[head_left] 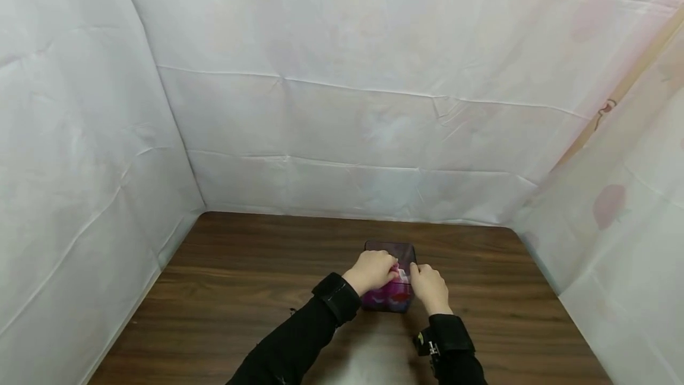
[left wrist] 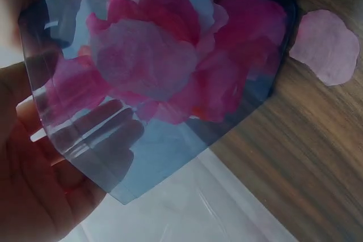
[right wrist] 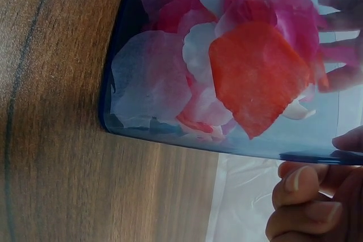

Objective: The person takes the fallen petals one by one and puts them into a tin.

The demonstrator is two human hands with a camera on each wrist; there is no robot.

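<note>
A see-through blue-tinted plastic box point(head_left: 386, 249) stands on the wooden table, with pink, white and red flower petals point(left wrist: 147, 60) heaped inside. My left hand point(head_left: 371, 270) reaches over the box. Its fingers point(left wrist: 113, 120) show through the clear plastic, spread and slightly bent near the petals. Whether they hold a petal is hard to make out. At the right side, my right hand point(head_left: 430, 288) grips the rim, its curled fingers point(right wrist: 303, 208) outside and the thumb seen through the wall. An orange-red petal point(right wrist: 258, 75) lies against the near wall in the right wrist view.
One loose pale pink petal point(left wrist: 326, 46) lies on the table beside the box. Brown wood tabletop point(head_left: 256, 266) surrounds the box. White cloth sheets point(head_left: 347, 123) hang behind and on both sides. Black bands point(head_left: 336, 297) wrap both wrists.
</note>
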